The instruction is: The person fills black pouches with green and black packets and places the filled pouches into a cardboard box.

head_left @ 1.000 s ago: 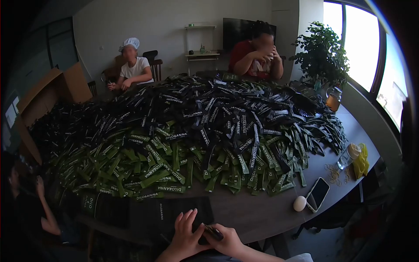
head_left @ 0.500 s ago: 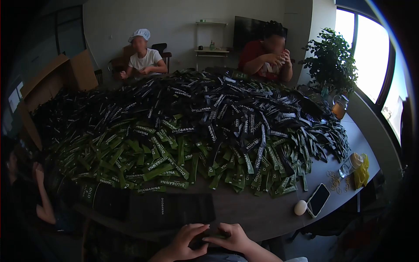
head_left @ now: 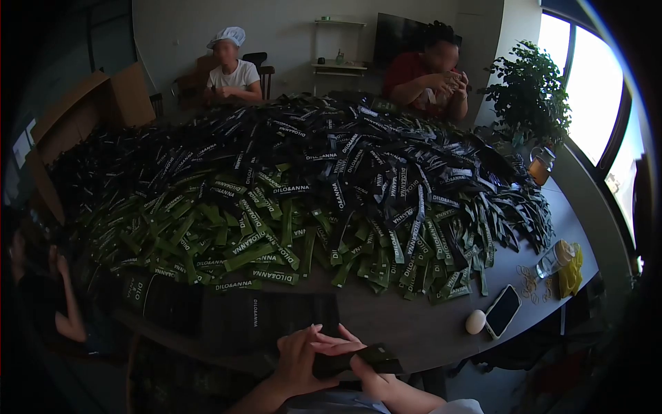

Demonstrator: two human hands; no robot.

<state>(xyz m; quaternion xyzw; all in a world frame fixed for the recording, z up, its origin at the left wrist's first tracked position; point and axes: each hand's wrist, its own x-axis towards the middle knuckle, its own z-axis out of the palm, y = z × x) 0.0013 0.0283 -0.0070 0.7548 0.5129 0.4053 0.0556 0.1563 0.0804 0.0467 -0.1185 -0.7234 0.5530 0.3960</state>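
Note:
My left hand (head_left: 298, 364) and my right hand (head_left: 372, 378) meet at the table's near edge, fingertips touching. Between them lie dark green stick packets (head_left: 378, 356), their ends sticking out past my right thumb. The left fingers and thumb curve round the other end, which is mostly hidden; how many packets there are I cannot tell. Just beyond my hands, flat black pouches (head_left: 276, 319) printed DILO&ANNA lie on the table. Behind these rises a wide heap of loose stick packets, green ones (head_left: 265, 243) in front and black ones (head_left: 303, 148) farther back.
A white egg (head_left: 475, 321) and a phone (head_left: 503, 312) lie to the right on the table (head_left: 407, 338). Rubber bands (head_left: 529, 283), a clear cup (head_left: 555, 258) and a yellow bag (head_left: 570, 277) are beyond. Two people sit across; another person's arm (head_left: 69, 307) shows at left.
My hands have risen slightly and come together, and the packets' ends now show to the right of my right thumb. The whole view has shifted a little.

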